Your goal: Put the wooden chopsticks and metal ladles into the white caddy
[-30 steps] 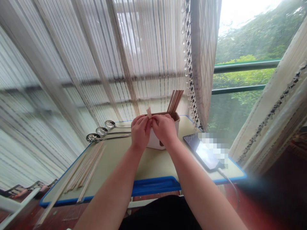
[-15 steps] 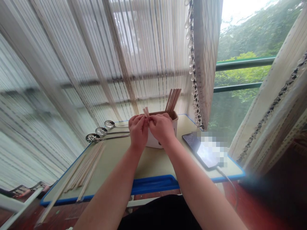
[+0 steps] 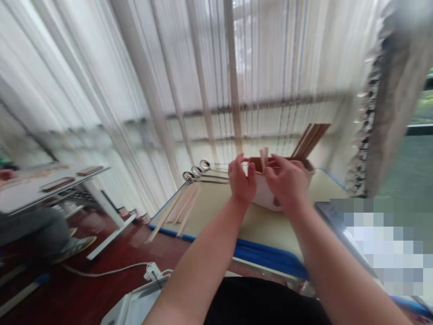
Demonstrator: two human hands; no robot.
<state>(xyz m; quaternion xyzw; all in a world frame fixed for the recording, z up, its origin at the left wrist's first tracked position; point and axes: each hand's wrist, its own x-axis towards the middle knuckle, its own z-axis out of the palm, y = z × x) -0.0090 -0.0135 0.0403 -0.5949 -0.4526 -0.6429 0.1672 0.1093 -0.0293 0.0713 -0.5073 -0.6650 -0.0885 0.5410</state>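
A white holder with a brown inside (image 3: 265,195) stands on the table, between and in front of my hands. My right hand (image 3: 287,180) pinches a few pale chopsticks (image 3: 264,155), their tips upright above the holder's rim. My left hand (image 3: 242,180) is beside the holder's left corner, thumb and fingers apart and nothing in it. Several darker brown chopsticks (image 3: 311,139) lean out of the holder's right end. More pale chopsticks (image 3: 182,205) lie spread on the table's left side. The lower ends of the held chopsticks are hidden.
Three metal slotted ladles (image 3: 196,171) lie at the back left of the blue-edged table (image 3: 216,216). A phone (image 3: 338,230), partly pixelated, lies on the right. A white power strip (image 3: 152,271) is below left. Another person's leg (image 3: 43,230) shows under a white table (image 3: 20,194).
The view has swung left, so the table appears further right and another table has come in. My left hand has opened and come off the chopsticks; my right hand still holds them.
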